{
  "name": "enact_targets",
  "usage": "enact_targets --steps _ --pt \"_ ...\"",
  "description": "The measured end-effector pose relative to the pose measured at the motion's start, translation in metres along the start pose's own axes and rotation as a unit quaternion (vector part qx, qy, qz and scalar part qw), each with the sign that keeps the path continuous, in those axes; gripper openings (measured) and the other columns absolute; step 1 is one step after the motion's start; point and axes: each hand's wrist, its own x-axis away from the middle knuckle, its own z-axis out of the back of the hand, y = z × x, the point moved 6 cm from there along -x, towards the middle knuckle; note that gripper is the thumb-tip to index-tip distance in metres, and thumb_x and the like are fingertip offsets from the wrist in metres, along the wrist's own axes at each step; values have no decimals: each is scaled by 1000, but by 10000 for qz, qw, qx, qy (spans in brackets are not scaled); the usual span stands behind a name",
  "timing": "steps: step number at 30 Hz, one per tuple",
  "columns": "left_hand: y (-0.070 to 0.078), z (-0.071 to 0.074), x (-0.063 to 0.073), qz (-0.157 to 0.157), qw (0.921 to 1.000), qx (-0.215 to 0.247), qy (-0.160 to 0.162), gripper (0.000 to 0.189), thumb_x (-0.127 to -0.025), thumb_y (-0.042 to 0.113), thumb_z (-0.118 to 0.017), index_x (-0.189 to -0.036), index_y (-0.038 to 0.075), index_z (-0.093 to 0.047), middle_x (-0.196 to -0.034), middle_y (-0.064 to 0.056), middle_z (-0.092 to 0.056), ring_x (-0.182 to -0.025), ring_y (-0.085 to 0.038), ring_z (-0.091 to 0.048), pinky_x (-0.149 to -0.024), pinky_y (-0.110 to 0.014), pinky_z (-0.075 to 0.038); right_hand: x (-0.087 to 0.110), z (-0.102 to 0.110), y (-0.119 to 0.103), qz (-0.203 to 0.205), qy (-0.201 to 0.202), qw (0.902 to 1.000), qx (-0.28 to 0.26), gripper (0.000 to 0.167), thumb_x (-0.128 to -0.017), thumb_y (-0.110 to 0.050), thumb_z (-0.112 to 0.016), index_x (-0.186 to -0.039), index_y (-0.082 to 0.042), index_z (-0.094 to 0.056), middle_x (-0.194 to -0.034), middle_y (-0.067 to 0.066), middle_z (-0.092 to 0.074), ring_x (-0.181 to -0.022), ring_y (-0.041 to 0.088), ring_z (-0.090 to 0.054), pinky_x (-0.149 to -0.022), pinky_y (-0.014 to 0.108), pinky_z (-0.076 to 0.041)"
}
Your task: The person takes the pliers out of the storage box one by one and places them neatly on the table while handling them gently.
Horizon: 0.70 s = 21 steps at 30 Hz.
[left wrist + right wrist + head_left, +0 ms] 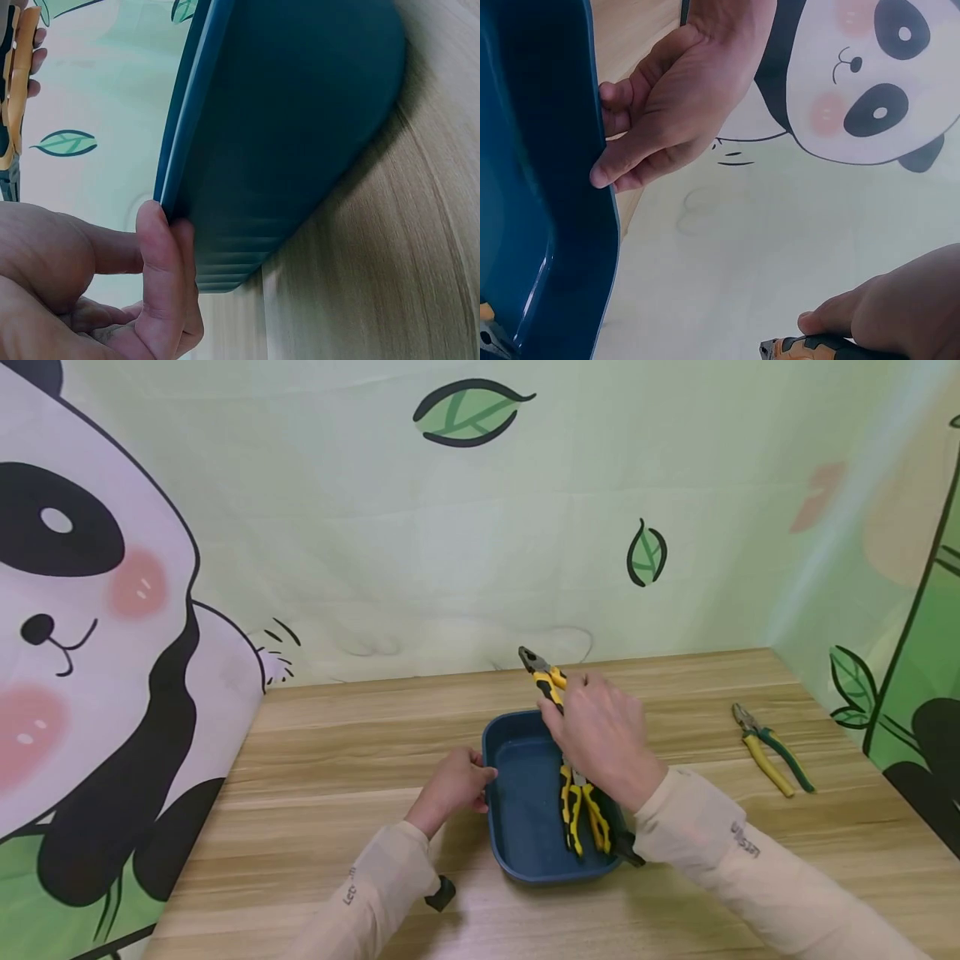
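Observation:
A deep blue rectangular tray (517, 835) stands on the wooden table. My left hand (453, 783) pinches its left rim, the thumb over the edge and fingers against the outer wall, as the left wrist view also shows. Over the tray's far right side, my right hand (606, 735) grips yellow-and-black pliers (546, 681), their dark jaws pointing away to the far left. Part of their handles is hidden by the hand. More yellow-and-black pliers (576, 818) lie along the right side of the tray, handles towards me, partly covered by my right hand and wrist.
Another pair of pliers (772, 752), with yellow and green handles, lies on the table to the right of the tray. Behind the table (360, 727) hangs a pale green cloth backdrop (337, 510) with a panda and leaves printed on it.

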Motion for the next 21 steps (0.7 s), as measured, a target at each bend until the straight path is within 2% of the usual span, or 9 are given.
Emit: enact_targets --steps 4,11,17,21 --pt "0 0 -1 -19 10000 -46 17 10 -102 4 -62 -101 -4 -56 -79 -16 -63 -51 -14 -59 -52 -26 -59 0 0 5 -26 42 10000 -63 46 -99 -39 -69 -89 6 -65 -74 15 -57 -53 27 -57 -42 38 -50" --pt "0 -1 -1 16 9999 -104 75 11 -102 4 -62 -103 -5 -57 -80 -16 -63 -51 -14 -59 -52 -26 -59 0 -2 14 -202 -160 9996 -139 45 -100 -38 -67 -89 6 -66 -76 15 -57 -56 29 -57 -44 41 -51" --pt "1 0 1 24 9998 -170 137 10 -101 4 -62 -103 -5 -57 -79 -15 -63 -49 -13 -59 -52 -26 -59 1 -2 18 -163 -154 9996 -183 45 -100 -37 -67 -89 6 -65 -75 16 -56 -55 29 -56 -42 41 -50" --pt "1 0 1 20 9998 -122 151 10 -101 3 -62 -102 -5 -57 -81 -18 -64 -49 -13 -58 -51 -25 -58 2 -2 20 -129 -84 9997 -170 44 -100 -36 -68 -83 5 -63 -72 14 -54 -52 28 -55 -41 40 -48"
